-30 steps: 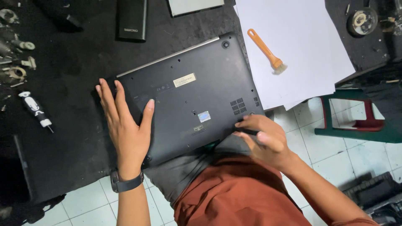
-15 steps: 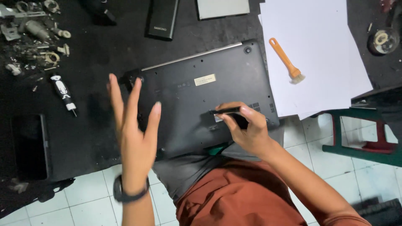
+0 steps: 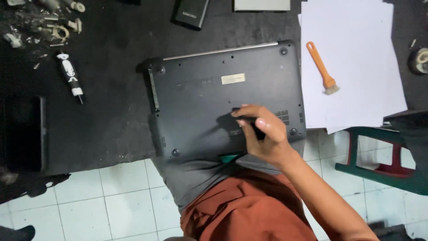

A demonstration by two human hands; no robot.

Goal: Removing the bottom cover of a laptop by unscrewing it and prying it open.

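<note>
A dark grey laptop [image 3: 200, 102] lies upside down on the black work surface, its near edge hanging over my lap. My right hand [image 3: 263, 134] rests over the laptop's near right part, fingers closed around a thin black tool [image 3: 254, 127] whose tip points left onto the base. My left hand is out of the frame. A small pale sticker [image 3: 233, 78] sits near the laptop's middle.
White paper sheets [image 3: 356, 53] lie at the right with an orange-handled brush [image 3: 322, 69] on them. A black-and-white screwdriver [image 3: 70, 76] and loose small parts [image 3: 53, 27] lie at the left. A black flat device [image 3: 191, 13] sits at the top. A green stool [image 3: 383, 165] stands at the right.
My left hand lifted off the laptop's left side and left the view. My right hand moved from the laptop's near edge up onto the base with the black tool.
</note>
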